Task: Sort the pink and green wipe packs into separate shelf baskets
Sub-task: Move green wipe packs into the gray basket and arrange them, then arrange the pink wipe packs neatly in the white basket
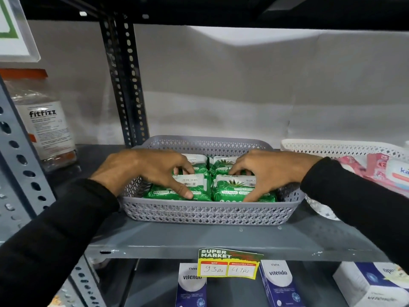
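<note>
Four wipe packs (234,191) lie in the basket (208,212), another basket (332,147) to its right

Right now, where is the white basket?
In the head view, the white basket sits on the shelf at the right, directly beside the grey basket, holding pink wipe packs.

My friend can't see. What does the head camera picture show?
Two hands, left hand and right hand, rest on green wipe packs in a grey basket on a shelf. Pink wipe packs lie in a white basket to the right.
</note>
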Demonstrator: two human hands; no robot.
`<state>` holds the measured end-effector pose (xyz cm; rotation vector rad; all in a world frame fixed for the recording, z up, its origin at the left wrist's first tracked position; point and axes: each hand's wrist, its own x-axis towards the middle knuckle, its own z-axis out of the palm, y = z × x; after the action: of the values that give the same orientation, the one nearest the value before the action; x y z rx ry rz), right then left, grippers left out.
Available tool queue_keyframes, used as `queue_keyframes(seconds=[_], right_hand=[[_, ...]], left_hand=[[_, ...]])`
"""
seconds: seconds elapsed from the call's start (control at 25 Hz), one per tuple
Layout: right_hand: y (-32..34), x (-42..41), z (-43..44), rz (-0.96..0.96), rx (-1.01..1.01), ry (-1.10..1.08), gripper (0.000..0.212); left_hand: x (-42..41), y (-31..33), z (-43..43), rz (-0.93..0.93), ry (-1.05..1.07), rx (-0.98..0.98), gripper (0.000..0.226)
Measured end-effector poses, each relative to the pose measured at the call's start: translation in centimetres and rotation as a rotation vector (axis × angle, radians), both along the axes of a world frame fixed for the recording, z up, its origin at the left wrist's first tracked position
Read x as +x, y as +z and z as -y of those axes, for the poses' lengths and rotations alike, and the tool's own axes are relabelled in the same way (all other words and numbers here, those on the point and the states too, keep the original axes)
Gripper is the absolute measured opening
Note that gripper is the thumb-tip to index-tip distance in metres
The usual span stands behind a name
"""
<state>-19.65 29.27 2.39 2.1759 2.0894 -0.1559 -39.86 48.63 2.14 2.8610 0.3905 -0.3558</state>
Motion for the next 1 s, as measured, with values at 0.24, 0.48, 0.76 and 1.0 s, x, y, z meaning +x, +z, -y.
queue_keyframes(seconds=[0.24, 0.48, 0.76, 1.0], right_hand=[[-0.6, -0.5, -0.3, 0.015, 0.055, 0.033, 0.091], [-0.9, -0.6, -0.2, 0.010, 0.050, 0.014, 0.090], [1.2, 1.2, 4.3, -0.013, 0.464, -0.001, 0.096], [0.9, 9.2, 14.3, -0.054, 0.551, -0.177, 0.111]], left_hand=[[-0.4, -0.5, -1.0, 0.028, 0.004, 0.000, 0.094], [-0.2, -0.3, -0.4, 0.013, 0.011, 0.024, 0.090], [3.7, 1.4, 6.1, 0.469, -0.166, 0.147, 0.086], [11.9, 0.8, 17.3, 0.661, -0.165, 0.102, 0.086]])
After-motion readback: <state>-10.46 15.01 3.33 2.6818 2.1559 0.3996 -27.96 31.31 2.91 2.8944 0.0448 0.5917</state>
